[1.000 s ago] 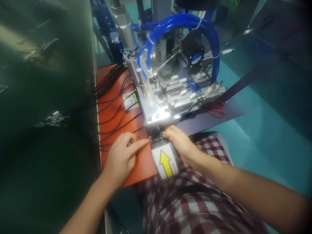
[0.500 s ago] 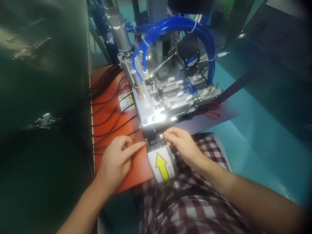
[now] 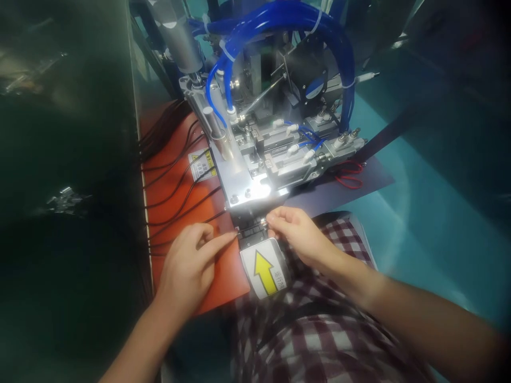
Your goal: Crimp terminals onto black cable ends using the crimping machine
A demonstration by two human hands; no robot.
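My left hand (image 3: 189,263) rests over the orange mat. One digit is stretched out, its tip at the left side of a small black fixture (image 3: 252,232); the other fingers are curled, and what they hold, if anything, is hidden. From the right, my right hand (image 3: 293,229) pinches a small shiny metal piece (image 3: 263,222) at the fixture's right side. Its exact kind is too small to tell. A plate with a yellow arrow (image 3: 264,271) lies just in front of the fixture, between my wrists. Directly behind stands the metal machine block (image 3: 251,191).
Blue air hoses (image 3: 279,18) arch above the machine with its pneumatic cylinders (image 3: 293,165). Several black cables (image 3: 171,205) cross the orange mat (image 3: 223,287), near a warning label (image 3: 202,165). A red wire loop (image 3: 349,175) hangs on the right. A dark panel (image 3: 67,276) borders the left.
The camera view has shifted slightly, so the machine appears a little higher and further left. Both hands keep nearly the same position at the fixture.
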